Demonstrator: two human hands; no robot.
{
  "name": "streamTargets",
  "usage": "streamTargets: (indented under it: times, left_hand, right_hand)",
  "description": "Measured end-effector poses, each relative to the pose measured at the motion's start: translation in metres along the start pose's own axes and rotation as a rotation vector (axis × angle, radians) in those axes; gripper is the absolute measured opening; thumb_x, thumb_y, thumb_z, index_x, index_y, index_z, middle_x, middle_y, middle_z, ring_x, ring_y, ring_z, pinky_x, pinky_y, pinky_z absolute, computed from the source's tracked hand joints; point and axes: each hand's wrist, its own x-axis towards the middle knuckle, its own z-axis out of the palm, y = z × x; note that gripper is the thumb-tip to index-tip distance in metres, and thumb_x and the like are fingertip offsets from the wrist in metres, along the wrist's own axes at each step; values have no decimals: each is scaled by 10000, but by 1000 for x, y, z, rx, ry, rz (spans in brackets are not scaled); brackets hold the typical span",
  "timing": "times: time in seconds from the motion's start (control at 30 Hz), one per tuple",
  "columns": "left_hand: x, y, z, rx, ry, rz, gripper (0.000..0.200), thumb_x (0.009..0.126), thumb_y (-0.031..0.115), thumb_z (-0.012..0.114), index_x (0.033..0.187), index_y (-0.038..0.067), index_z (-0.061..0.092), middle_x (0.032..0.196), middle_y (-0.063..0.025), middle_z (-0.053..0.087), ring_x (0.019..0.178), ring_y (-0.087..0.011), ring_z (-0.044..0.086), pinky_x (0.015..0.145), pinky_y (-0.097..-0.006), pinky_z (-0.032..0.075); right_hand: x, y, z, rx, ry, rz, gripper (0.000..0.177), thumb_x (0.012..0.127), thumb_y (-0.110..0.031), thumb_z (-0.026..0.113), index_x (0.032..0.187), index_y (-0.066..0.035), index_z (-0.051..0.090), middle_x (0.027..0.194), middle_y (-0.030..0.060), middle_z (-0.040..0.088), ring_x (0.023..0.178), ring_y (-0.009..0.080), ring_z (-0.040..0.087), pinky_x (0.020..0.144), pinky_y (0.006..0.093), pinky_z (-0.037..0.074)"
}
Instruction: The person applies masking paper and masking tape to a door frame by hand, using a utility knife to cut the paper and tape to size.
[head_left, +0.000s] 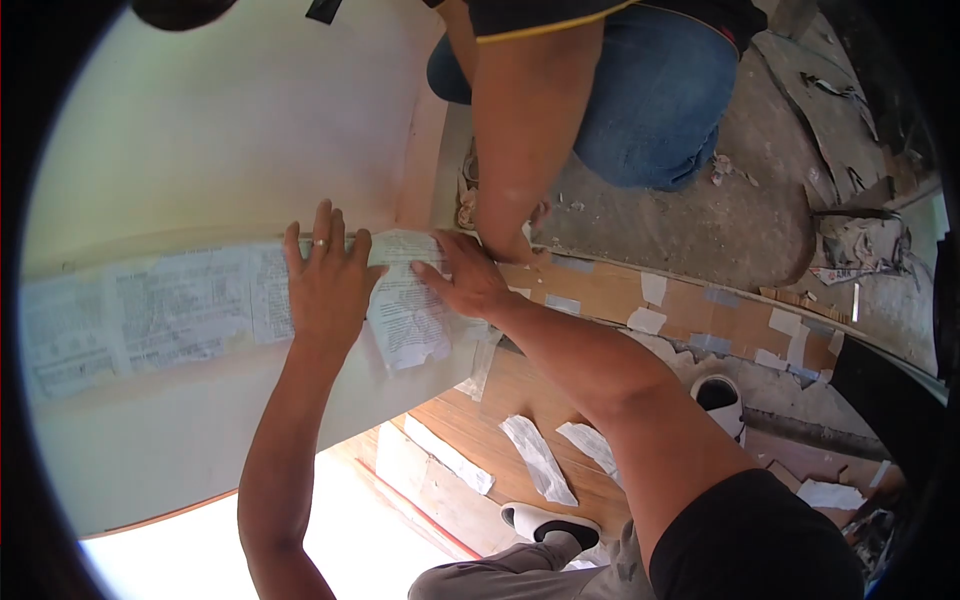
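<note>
Sheets of printed paper [185,305] run in a band along the pale wall panel [200,430]. My left hand [328,285] lies on this band with its fingers spread, a ring on one of them. Just right of it, my right hand [468,278] rests on the upper right part of a hanging printed sheet [408,330], thumb apart from the fingers. The sheet's lower edge is torn and uneven. Close beside my right hand is a co-worker's hand [515,248], its fingers partly hidden, near the end of a cardboard strip [600,285].
The co-worker kneels in blue jeans [650,95] on the rough concrete floor [720,230]. Tape pieces patch the cardboard strip. Torn paper strips [540,460] lie on wood-look boards [490,420] near my slipper [550,522]. Another slipper [718,400] and crumpled paper [860,245] are at right.
</note>
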Motion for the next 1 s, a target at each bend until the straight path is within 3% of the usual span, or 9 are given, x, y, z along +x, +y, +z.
streamTargets:
  times: [0.27,0.37,0.5,0.57,0.6,0.67,0.77,0.87,1.0]
  left_hand:
    - [6,0,-2,-35,-72,3,440,857,337,773,1211,112,639,1413,-109,543,1461,-258,348,1177,-556,242]
    - [8,0,-4,-33,-91,3,418,873,310,758,1218,107,637,1407,-106,538,1457,-260,351,1175,-554,246]
    - [8,1,-3,-47,-101,-2,440,877,336,754,1226,95,636,1405,-111,542,1456,-266,353,1175,-554,240]
    - [10,2,-6,-57,-103,-5,455,872,349,756,1227,92,636,1404,-114,544,1456,-268,354,1175,-555,236]
    - [11,3,-8,-58,-125,-12,475,863,358,760,1235,92,633,1403,-118,545,1456,-269,354,1175,-558,230]
    - [12,3,-10,-55,-155,-17,495,854,368,765,1242,92,629,1402,-122,546,1457,-271,354,1175,-561,225]
    - [12,3,-11,-40,-165,-8,490,858,368,771,1236,91,627,1379,-127,569,1449,-269,370,1176,-558,242]
    - [13,5,-11,-41,-186,-15,500,851,354,779,1245,90,621,1387,-129,561,1452,-273,366,1181,-563,235]
    - [14,6,-12,-17,-190,-21,514,838,336,790,1254,88,615,1407,-135,546,1466,-278,344,1189,-571,221]
  right_hand:
    - [-16,64,21,-160,174,67,795,1011,-514,502,1558,11,263,1591,236,314,1471,383,322,1230,454,274]
    - [-29,66,7,-144,-12,171,765,1021,-491,490,1561,3,269,1573,242,346,1455,410,330,1224,466,274]
    - [-31,88,21,-226,57,181,672,1041,-436,475,1518,15,332,1547,297,345,1404,461,374,1168,501,344]
    - [-25,86,18,-111,286,206,528,1040,-391,477,1365,23,520,1358,323,549,1242,481,542,1033,527,464]
    - [-20,91,18,-108,282,212,528,1040,-391,477,1365,23,520,1358,323,549,1242,481,542,1033,527,464]
    - [-11,105,24,80,318,558,436,1032,-361,483,1168,23,640,1050,299,694,1018,488,655,872,550,532]
    - [-15,117,34,-41,389,567,409,1026,-358,488,1060,-1,685,858,250,718,891,480,685,807,555,550]
    - [-16,101,26,-76,234,629,409,1027,-382,455,1146,-34,633,1032,247,709,970,448,688,868,564,547]
    - [-22,83,17,-82,241,562,423,1027,-396,452,1145,-35,639,1047,242,710,982,432,693,873,550,554]
